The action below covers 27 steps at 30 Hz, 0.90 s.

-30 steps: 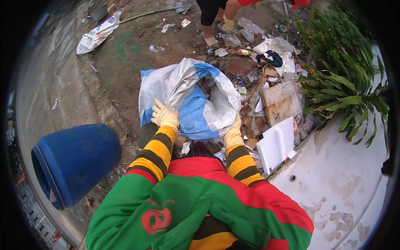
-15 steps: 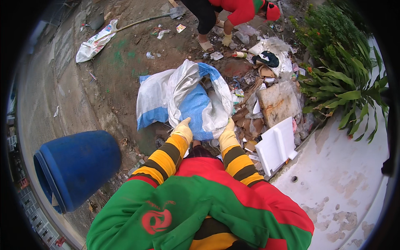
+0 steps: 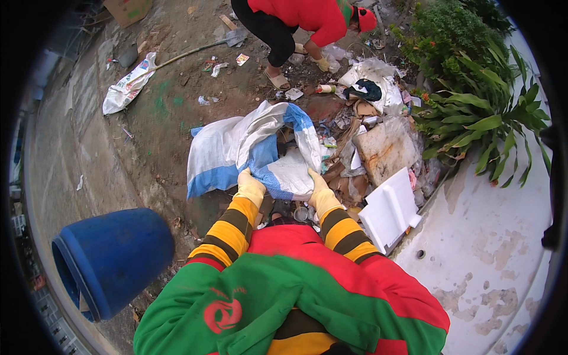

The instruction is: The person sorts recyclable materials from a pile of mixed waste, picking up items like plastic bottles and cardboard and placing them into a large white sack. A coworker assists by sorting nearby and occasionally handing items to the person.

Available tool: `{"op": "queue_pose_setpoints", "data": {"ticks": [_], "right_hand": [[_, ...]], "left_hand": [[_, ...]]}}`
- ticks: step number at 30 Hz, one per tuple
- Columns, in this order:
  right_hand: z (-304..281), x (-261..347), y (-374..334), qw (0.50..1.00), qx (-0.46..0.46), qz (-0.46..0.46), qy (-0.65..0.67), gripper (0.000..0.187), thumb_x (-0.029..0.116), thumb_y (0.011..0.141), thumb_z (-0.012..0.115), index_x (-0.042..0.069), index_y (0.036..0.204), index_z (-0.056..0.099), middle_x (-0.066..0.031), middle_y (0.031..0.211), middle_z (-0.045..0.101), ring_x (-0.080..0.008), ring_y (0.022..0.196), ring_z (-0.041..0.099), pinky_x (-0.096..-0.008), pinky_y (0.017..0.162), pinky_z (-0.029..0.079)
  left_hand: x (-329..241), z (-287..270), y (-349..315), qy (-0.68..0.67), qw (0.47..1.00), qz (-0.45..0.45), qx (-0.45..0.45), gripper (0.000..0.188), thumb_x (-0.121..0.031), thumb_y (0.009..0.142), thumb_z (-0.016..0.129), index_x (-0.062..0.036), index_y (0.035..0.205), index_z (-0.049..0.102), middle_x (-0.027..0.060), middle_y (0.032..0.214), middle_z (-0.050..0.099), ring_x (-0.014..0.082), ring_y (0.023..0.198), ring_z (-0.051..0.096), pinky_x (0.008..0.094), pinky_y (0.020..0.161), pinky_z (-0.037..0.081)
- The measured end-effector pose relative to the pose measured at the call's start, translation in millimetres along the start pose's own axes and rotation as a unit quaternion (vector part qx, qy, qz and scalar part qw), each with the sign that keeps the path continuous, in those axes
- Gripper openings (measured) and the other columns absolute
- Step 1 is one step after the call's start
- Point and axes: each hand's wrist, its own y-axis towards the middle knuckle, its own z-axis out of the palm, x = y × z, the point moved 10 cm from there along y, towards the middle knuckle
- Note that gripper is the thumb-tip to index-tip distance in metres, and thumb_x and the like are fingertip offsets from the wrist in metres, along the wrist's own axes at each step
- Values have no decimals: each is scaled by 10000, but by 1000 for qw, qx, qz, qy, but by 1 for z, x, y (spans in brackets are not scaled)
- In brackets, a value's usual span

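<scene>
Both my hands wear pale yellow gloves and grip the near rim of a white-and-blue woven sack. My left hand is closed on the rim's left part. My right hand holds its right part, fingers wrapped on the edge. The sack's mouth gapes towards the rubbish pile, and its body lies off to the left on the dirt. Cardboard, plastic and paper scraps in the pile lie right beside the mouth. Next to my right forearm leans a white foam panel.
A blue barrel lies on its side at the left. At the top, a person in red bends over the ground with gloved hands. A long-handled shovel lies by a flat white sack. Green plants border the right.
The sack's near rim has been pulled and folded, so its white inner side shows more. The view has shifted slightly. Both my hands keep their hold.
</scene>
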Motion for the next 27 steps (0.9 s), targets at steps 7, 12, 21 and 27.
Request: {"op": "queue_pose_setpoints", "data": {"ticks": [7,12,21,27], "right_hand": [[-29,0,21,999,-26,19,-21,515,396,987,442,33,1353,433,-195,1283,565,-383,1145,574,-604,958,440],[-44,-26,22,991,-110,40,-62,548,396,975,479,16,1364,413,-218,1306,534,-380,1138,577,-589,952,450],[4,-69,-61,903,-227,70,-357,882,582,897,477,-35,1473,219,-297,1513,205,-394,1407,231,-438,1130,210],[11,-80,-35,925,-254,61,-277,832,599,905,461,-25,1436,316,-276,1474,327,-369,1348,356,-461,1108,260]], "left_hand": [[14,28,-25,3,993,-63,102,488,-342,925,409,-12,1249,565,194,1282,579,406,1168,532,535,1083,336],[5,38,-17,92,976,-113,160,515,-408,927,438,-28,1248,571,186,1275,584,401,1169,534,535,1077,345],[-41,52,-14,253,946,-133,152,511,-458,921,466,-66,1223,595,156,1245,610,382,1142,551,532,1058,368],[-69,56,14,213,954,-143,156,496,-439,929,477,-79,1255,578,117,1254,602,342,1130,548,489,1043,382]]}}
